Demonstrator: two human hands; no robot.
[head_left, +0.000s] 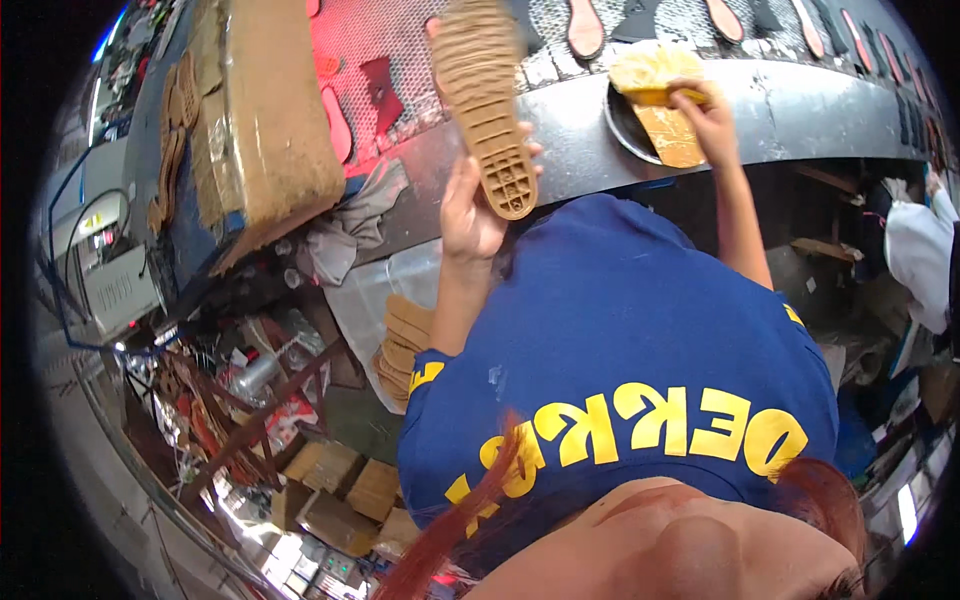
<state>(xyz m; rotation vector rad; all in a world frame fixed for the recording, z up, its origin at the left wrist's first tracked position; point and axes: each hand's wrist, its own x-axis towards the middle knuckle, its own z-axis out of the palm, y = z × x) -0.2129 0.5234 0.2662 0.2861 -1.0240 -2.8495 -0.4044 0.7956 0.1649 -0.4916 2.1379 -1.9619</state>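
My left hand [470,210] grips a brown shoe sole [490,110] near its lower end, fingers wrapped round its edges. The sole is tilted up over the bench edge. Its ribbed face with a grid of square hollows at the near end shows, and its far end is blurred. At the right, my right hand [708,115] is closed on a wide brush [652,97] with pale yellow bristles. The brush lies over a round metal bowl [622,125], and a flat yellow-orange piece [675,140] rests across the bowl's near rim. What the bowl holds is mostly hidden.
Shoe pieces, including a pink-faced insole [585,28], lie on a mesh conveyor [560,70] beyond the metal bench edge [800,110]. A cardboard box [270,110] and a grey rag [360,215] are at the left. More brown soles [400,345] lie below my left arm.
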